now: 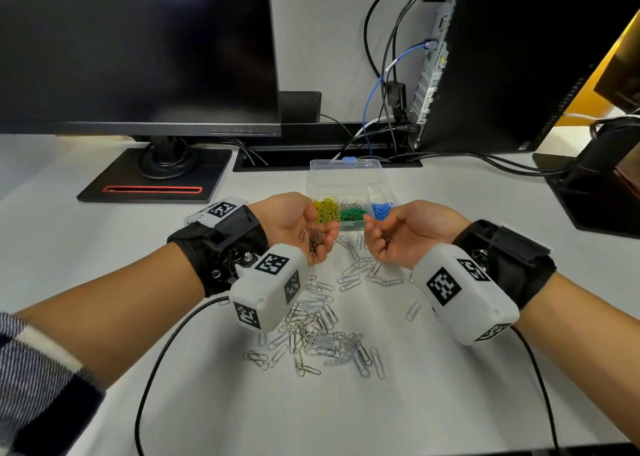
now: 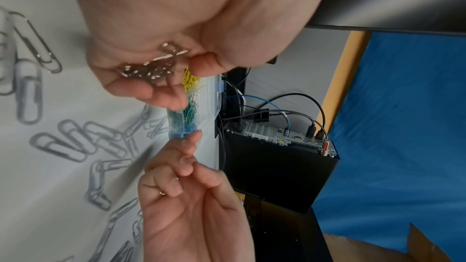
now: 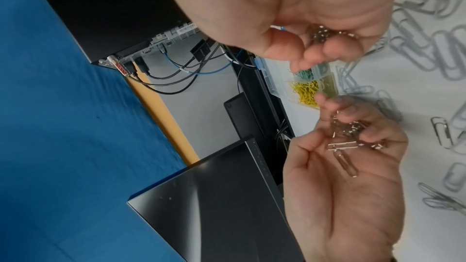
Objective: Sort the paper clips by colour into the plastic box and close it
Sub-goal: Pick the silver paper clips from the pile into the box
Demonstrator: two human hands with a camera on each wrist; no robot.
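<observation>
Both my hands are palm up and cupped just in front of the clear plastic box [image 1: 346, 178], whose lid lies open at the back. My left hand [image 1: 311, 228] holds a small heap of silver paper clips [image 1: 313, 242] in its curled fingers, the same heap of silver clips [image 2: 151, 68] showing in the left wrist view. My right hand [image 1: 381, 233] cups a smaller bunch of silver clips [image 3: 327, 34]. In the box lie yellow clips [image 1: 325, 209], green clips [image 1: 353, 213] and blue clips [image 1: 381, 209], each in its own compartment.
Many loose silver paper clips [image 1: 318, 334] are scattered on the white table [image 1: 450, 403] below my hands. A monitor [image 1: 138, 50] on its stand is at the back left, a computer case [image 1: 502, 57] with cables at the back right. Black wrist cables trail toward the front edge.
</observation>
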